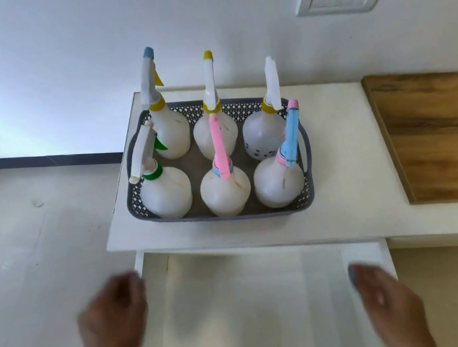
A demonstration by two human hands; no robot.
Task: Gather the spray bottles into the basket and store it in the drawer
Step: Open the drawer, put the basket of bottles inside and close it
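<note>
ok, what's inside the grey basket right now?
Six white spray bottles stand upright in the grey basket, in two rows of three. Bare basket floor shows between them; the floor under the bottles is covered.

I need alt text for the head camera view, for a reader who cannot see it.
Six white spray bottles stand upright in a grey basket on a white counter. Below it an open white drawer shows nothing inside, with the left hand and right hand held apart over its two sides, holding nothing. A wooden board lies to the right.
</note>
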